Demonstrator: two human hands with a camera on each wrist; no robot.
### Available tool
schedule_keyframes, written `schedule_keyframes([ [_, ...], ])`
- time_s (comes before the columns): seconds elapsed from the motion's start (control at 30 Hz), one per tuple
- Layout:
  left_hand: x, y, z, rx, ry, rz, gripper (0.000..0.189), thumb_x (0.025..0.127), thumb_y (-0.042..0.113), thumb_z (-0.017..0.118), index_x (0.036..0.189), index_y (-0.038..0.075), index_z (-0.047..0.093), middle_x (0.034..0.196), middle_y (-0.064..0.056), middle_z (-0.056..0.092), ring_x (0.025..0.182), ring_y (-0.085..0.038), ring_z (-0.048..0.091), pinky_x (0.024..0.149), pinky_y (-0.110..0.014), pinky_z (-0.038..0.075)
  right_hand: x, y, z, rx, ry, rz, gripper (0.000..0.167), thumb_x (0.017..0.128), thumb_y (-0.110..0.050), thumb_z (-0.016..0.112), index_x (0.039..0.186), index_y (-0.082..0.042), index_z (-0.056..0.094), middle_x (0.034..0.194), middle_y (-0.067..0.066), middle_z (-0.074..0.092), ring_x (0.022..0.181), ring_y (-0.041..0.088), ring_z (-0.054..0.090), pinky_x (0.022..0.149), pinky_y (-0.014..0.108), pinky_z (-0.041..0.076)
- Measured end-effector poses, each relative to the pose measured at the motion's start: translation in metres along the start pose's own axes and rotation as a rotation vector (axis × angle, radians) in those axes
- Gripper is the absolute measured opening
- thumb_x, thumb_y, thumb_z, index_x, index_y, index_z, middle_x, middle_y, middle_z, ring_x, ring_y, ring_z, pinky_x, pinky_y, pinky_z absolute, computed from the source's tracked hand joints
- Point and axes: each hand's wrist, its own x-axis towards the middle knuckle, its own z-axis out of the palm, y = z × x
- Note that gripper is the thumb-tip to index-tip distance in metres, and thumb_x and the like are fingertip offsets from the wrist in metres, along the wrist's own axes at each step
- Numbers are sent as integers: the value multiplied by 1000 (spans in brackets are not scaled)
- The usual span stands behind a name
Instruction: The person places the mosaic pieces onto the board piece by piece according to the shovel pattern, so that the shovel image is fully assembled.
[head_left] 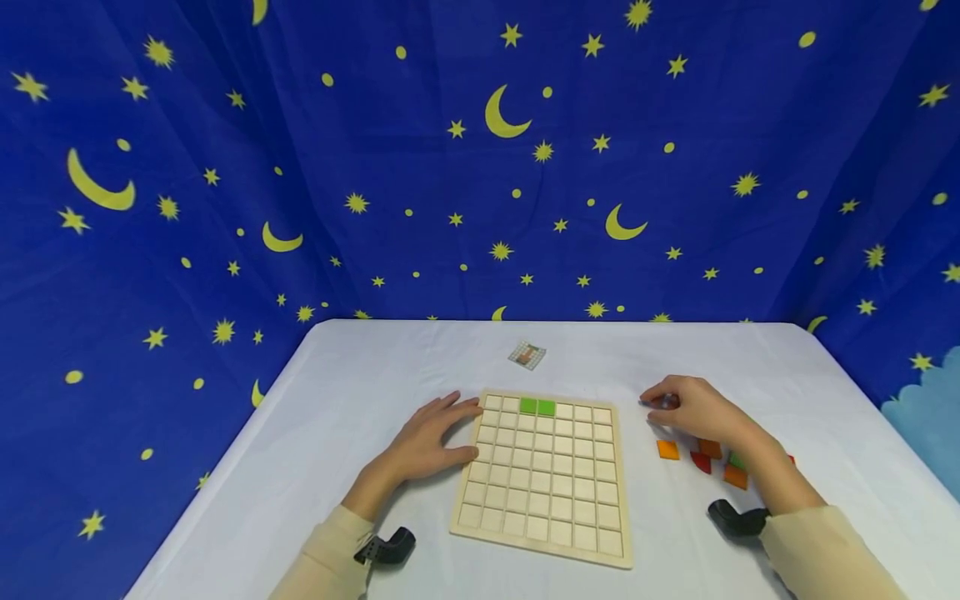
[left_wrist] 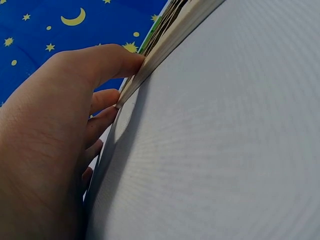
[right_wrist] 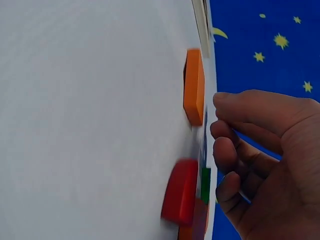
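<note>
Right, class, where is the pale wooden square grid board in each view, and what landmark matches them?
Head: pale wooden grid board below centre, slightly right.
Left wrist: board edge-on, top centre.
Right wrist: board sliver, top, right of centre.
Shared landmark: blue cloth with yellow stars.

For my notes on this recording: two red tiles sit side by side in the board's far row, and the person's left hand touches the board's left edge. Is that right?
Not quite: the two tiles are green, not red, as the head view shows. The rest stands: they sit side by side in the far row of the board, and the left hand touches its left edge.
</note>
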Motion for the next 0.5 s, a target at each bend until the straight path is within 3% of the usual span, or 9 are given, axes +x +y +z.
schedule_keyframes([
  [0.23,-1,2,-1,-6,-8,-10,64,84,56,64,141,32,49,149,12,38,142,-20,21,111,-50,19,-8,11,-7,-31,6,52,36,81,-22,77,113,-6,70,94,2,61,74,20,49,62,31,46],
  [0.5,2,4,-1,-8,-8,7,64,84,55,63,141,30,49,149,10,39,142,-22,22,111,-51,19,-16,24,-14,-50,41,33,39,80,-22,79,114,-7,70,97,4,59,77,21,48,63,31,44],
])
